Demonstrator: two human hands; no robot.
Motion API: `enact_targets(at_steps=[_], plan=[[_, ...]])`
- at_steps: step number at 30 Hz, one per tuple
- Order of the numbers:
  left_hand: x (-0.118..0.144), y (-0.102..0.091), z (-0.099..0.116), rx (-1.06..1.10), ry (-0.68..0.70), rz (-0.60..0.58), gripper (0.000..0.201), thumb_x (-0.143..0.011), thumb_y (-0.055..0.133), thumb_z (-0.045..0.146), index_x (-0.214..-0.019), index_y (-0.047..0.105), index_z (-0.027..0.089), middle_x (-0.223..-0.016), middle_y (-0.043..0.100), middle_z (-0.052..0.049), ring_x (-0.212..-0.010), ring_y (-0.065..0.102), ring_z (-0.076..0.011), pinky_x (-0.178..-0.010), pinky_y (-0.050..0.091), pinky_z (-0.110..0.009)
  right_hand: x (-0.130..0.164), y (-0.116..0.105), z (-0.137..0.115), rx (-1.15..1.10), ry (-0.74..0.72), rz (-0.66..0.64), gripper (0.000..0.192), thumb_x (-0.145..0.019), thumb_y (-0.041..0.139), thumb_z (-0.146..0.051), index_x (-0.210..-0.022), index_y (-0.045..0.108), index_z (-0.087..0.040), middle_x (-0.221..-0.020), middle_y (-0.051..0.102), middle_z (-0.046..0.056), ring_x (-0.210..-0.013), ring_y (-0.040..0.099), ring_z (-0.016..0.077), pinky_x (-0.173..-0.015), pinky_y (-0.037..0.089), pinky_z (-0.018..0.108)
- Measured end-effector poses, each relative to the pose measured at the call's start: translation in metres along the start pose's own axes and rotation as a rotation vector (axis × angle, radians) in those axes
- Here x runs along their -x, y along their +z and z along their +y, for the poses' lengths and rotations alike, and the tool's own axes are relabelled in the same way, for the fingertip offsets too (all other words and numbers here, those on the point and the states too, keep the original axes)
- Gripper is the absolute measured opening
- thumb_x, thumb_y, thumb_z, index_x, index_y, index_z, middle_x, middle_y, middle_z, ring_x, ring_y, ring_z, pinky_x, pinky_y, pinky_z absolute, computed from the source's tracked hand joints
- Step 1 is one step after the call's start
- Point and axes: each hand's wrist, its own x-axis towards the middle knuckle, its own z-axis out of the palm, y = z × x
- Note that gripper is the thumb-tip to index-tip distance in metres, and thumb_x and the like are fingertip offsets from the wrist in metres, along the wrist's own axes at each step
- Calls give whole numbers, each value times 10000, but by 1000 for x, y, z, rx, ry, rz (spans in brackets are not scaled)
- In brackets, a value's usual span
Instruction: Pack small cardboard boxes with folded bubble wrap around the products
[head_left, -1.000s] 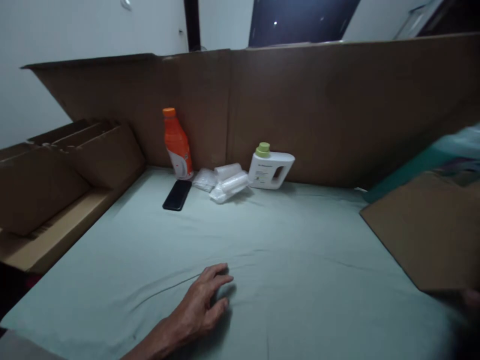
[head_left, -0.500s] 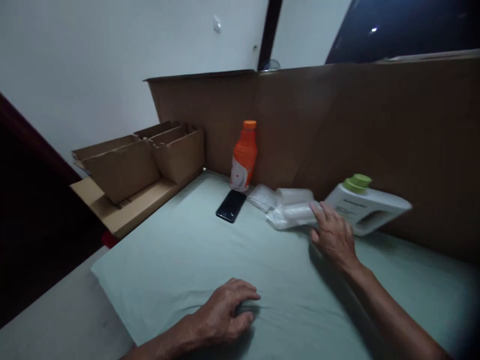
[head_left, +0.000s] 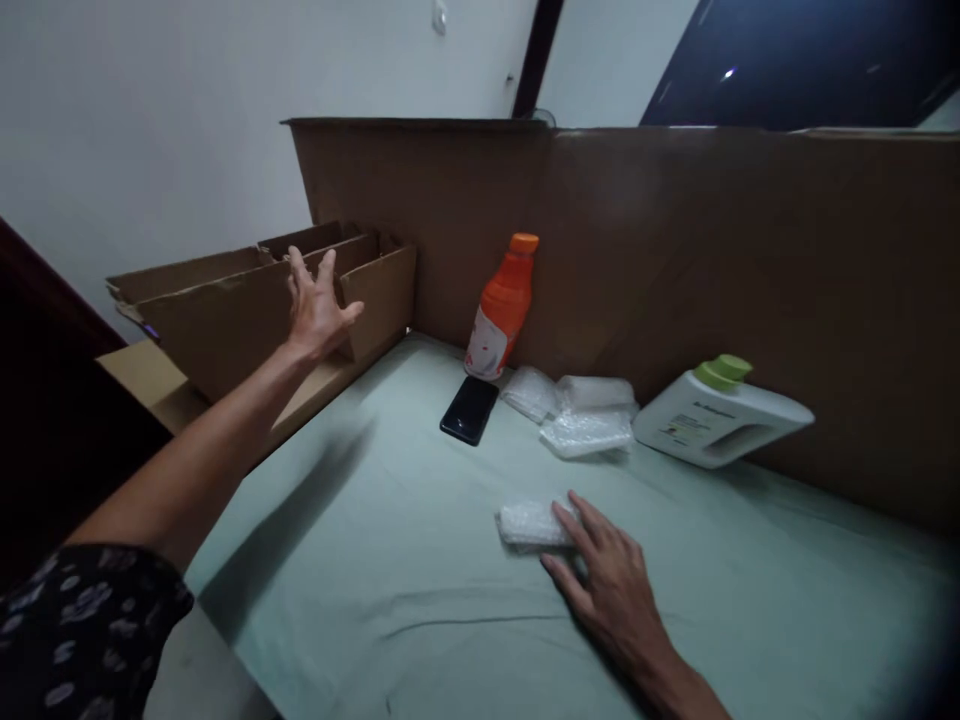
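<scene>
Bubble-wrap roll, a small clear plastic bundle [head_left: 532,523], lies flat on the pale green sheet-covered desk [head_left: 420,560] a little below the middle of the frame, with the right hand [head_left: 611,585] resting just to its lower right. That hand's grip is loose and spread: the fingers [head_left: 581,510] lie flat on the cloth, the index and middle tips touching the roll's right end without closing around it. The left hand [head_left: 319,305] is well apart from the roll, stretched out in the upper left of the frame with its fingers fanned wide and pinching nothing, palm turned toward the open brown cardboard boxes [head_left: 247,300] stacked at the desk's left edge; whether it touches the cardboard I cannot tell. The arm behind it carries a dark floral sleeve [head_left: 82,630] in the lower left corner. Further back, near the centre, a black smartphone [head_left: 469,410] lies face up, and just behind it an orange plastic bottle with an orange cap [head_left: 502,310] stands upright against the tall brown cardboard wall [head_left: 675,230]. To the right of the phone sits a small heap of more clear bubble-wrap pieces [head_left: 577,415], and beside that a white jug with a green cap [head_left: 716,420], resting tilted against the wall at centre right.
</scene>
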Motion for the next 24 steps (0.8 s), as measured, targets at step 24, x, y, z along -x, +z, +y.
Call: enact_targets(at_steps=[24], plan=[[289,-141,19,458,-41,-117,286,-833,727,263,-1103,698,353,-1671,222,63,-1445,411,-338,-1135,453,-487,-17,-6,-5,-28,231,-32,432,-960,479,-363,-1326,610,-176,-1304,663,177,-1191,617,352,-953,470,531]])
